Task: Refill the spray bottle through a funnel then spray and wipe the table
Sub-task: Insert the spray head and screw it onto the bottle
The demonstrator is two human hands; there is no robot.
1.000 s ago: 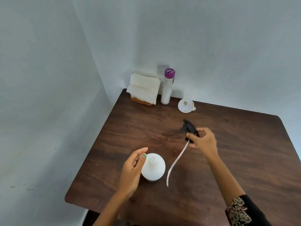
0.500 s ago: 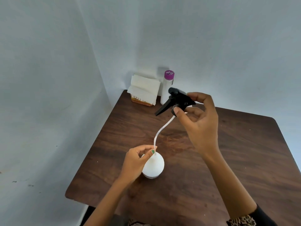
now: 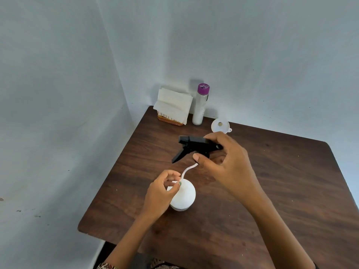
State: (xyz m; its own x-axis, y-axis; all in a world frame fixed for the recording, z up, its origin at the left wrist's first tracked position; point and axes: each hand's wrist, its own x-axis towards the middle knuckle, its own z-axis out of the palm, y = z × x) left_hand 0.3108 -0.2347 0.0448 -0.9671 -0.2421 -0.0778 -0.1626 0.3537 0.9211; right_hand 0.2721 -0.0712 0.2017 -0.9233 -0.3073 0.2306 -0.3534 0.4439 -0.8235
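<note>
A round white spray bottle (image 3: pixel 184 197) stands on the dark wooden table (image 3: pixel 272 191). My left hand (image 3: pixel 161 193) grips its neck from the left. Above it, my right hand (image 3: pixel 229 164) holds the black trigger spray head (image 3: pixel 192 146), nozzle pointing left. The head's thin white tube (image 3: pixel 187 169) curves down to the bottle's mouth, where my left fingers hide its tip. A white funnel (image 3: pixel 220 126) lies on the table behind my right hand.
A tall clear bottle with a purple cap (image 3: pixel 200 105) stands by the back wall. A stack of white paper napkins in an orange holder (image 3: pixel 172 107) sits in the corner. Walls close the left and back sides.
My right hand lifted the spray head off the table and carried it over the bottle, then lowered it a little. My left hand closed around the bottle's neck.
</note>
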